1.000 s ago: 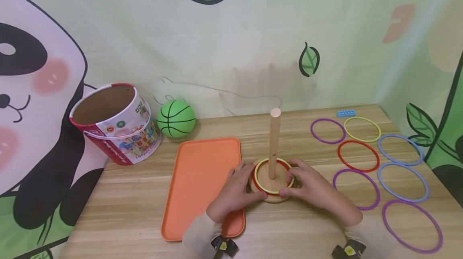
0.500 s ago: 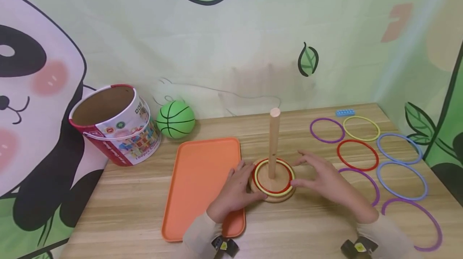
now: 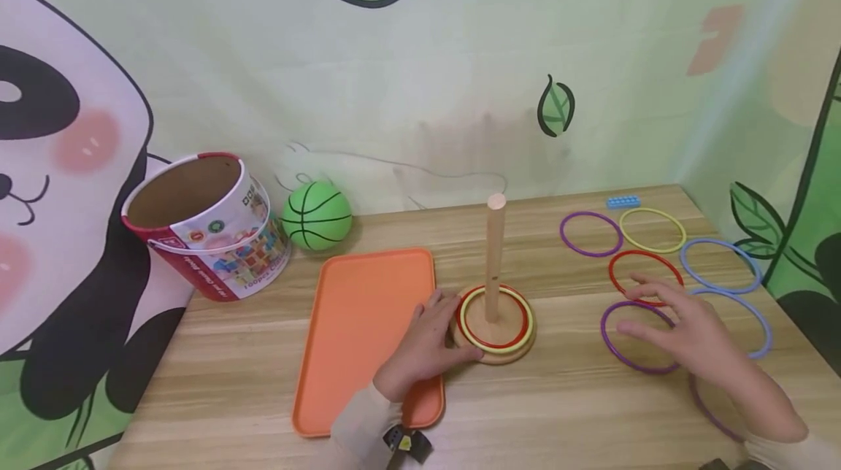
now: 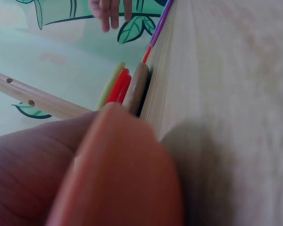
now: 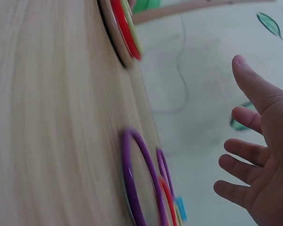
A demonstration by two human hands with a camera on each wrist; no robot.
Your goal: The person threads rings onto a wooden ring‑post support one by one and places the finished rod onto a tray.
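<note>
Resting against the near-left edge of the round wooden base [image 3: 494, 347], the left hand [image 3: 420, 349] lies with fingers relaxed and curled round nothing; its heel sits over the corner of the flat orange plastic tray [image 3: 358, 324].

Upright wooden peg [image 3: 493, 266]: rises from the middle of the base. Stacked around its foot, a thin red plastic ring [image 3: 520, 333] with a thin yellow plastic ring [image 3: 470, 331] lying on it.

Right hand [image 3: 696, 331]: hovers with fingers spread wide and straight, holding nothing, above the loose rings on the light wooden table [image 3: 230, 390], well apart from the peg. Directly under its fingers, a purple ring [image 3: 612, 349] and a second red ring [image 3: 617, 266]. In the right wrist view the fingers [image 5: 243, 167] stand clear of the tabletop.

Other loose rings nearby: small purple ring [image 3: 590, 234], second yellow ring [image 3: 652, 229], pale blue ring [image 3: 720, 266].

Far left of the table: open cardboard toy tub with red rim [image 3: 206, 225], tilted, and beside it a green toy basketball [image 3: 316, 215]. Small blue block [image 3: 623, 201] by the wall.
</note>
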